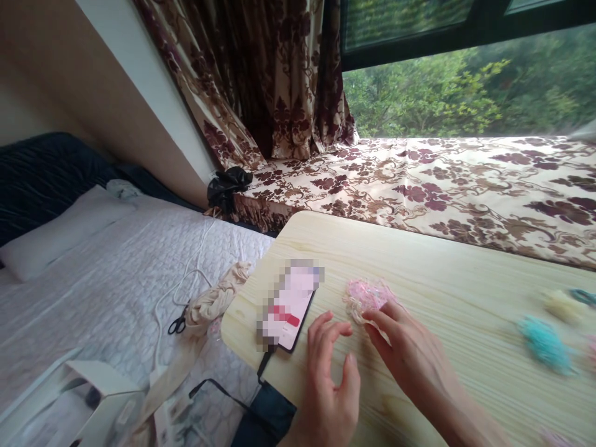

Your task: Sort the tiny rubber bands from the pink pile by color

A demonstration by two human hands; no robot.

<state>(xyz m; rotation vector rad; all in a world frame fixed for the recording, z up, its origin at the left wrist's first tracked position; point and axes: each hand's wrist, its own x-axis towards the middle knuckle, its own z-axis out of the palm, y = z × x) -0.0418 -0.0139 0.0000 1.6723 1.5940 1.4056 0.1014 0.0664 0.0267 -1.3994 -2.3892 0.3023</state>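
A bundle of pink and cream yarn lies on the light wooden table. My right hand reaches over its near edge, with thumb and fingers pinched on the cream strands. Just left of it, my left hand is raised with curled fingers apart and nothing between them. A phone with a lit, partly blurred screen rests to the left of the yarn, a cable plugged into its lower end.
Turquoise yarn and cream yarn lie at the table's right. On the bed are scissors, beige cloth, white cables and a white box. Behind the table is a flower-patterned window seat.
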